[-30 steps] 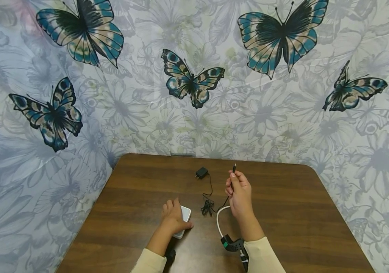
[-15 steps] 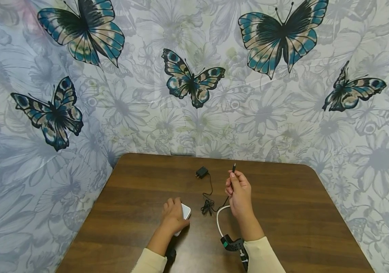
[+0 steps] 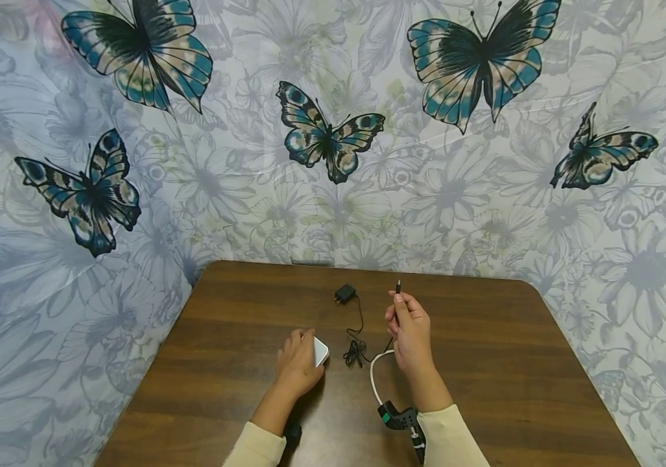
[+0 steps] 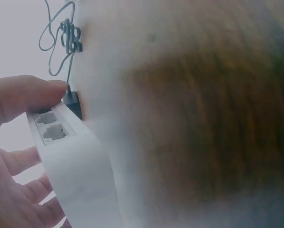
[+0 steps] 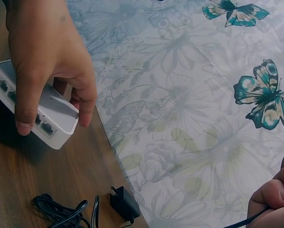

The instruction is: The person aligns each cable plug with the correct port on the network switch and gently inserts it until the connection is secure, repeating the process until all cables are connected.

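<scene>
Two hands are at work in the lower middle of the head view: the left hand (image 3: 296, 366) grips a small white box (image 3: 320, 351) and tips it up on edge off the brown worktop (image 3: 484, 363), while the right hand (image 3: 409, 331) pinches a black cable (image 3: 359, 327) just below its barrel plug (image 3: 399, 286), which points upward. The cable's bundled slack and its black adapter (image 3: 344, 294) lie on the worktop between and beyond the hands. By the look of it, the step in hand is bringing plug and box together; the next move would call for turning the box's port side toward the plug and lining the tip up with a socket. From the left wrist, low at the left of the frame, the box (image 4: 70, 166) shows two ports on its end face, with a thumb on top and fingers (image 4: 30, 190) curled beneath it. From the right wrist, the left hand (image 5: 49, 61) clamps the box (image 5: 34, 111) at upper left, ports facing the camera, and at lower right the right hand's fingers (image 5: 272, 197) are closed tight on the cable.
</scene>
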The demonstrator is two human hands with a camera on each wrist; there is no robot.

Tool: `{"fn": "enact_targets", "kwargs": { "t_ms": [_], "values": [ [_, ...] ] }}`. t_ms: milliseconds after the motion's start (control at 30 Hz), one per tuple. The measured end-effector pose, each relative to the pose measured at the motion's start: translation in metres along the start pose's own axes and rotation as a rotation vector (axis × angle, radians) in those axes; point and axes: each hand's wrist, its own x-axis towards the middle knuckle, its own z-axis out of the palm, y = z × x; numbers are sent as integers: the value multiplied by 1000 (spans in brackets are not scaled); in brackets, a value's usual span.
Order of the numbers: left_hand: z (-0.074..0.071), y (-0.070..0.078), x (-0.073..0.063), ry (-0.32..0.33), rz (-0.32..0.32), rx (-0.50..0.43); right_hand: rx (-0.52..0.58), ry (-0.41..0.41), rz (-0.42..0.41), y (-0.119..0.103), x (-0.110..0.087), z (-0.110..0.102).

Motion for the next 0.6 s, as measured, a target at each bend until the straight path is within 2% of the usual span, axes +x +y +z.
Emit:
{"fn": "enact_targets", "kwargs": {
  "t_ms": [267, 467, 600],
  "values": [
    [-6, 3, -1, 29, 44, 5, -123, -24, -40, 2, 1, 0],
    [-9, 3, -4, 37, 78, 0, -150, -31, -43, 2, 0, 1],
    [-10, 3, -5, 64, 113, -3, -176, -21, -46, 1, -1, 2]
  ]
}}
